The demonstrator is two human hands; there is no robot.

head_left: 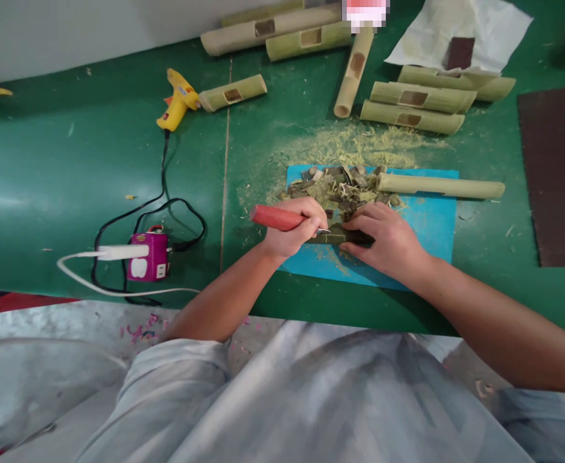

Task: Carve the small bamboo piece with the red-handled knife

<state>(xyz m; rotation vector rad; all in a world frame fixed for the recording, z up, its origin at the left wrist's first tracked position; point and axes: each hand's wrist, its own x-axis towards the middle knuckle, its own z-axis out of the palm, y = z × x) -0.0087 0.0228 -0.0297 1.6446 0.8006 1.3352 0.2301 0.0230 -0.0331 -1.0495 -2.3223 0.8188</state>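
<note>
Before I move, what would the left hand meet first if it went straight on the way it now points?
Most likely the fingertips of the right hand, just past the tip of the red-handled tool in the left hand. Whether the blade touches the dark piece beneath is unclear.

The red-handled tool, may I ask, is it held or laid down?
Held: the left hand grips its red handle, with the metal tip at the dark bamboo piece.
</note>
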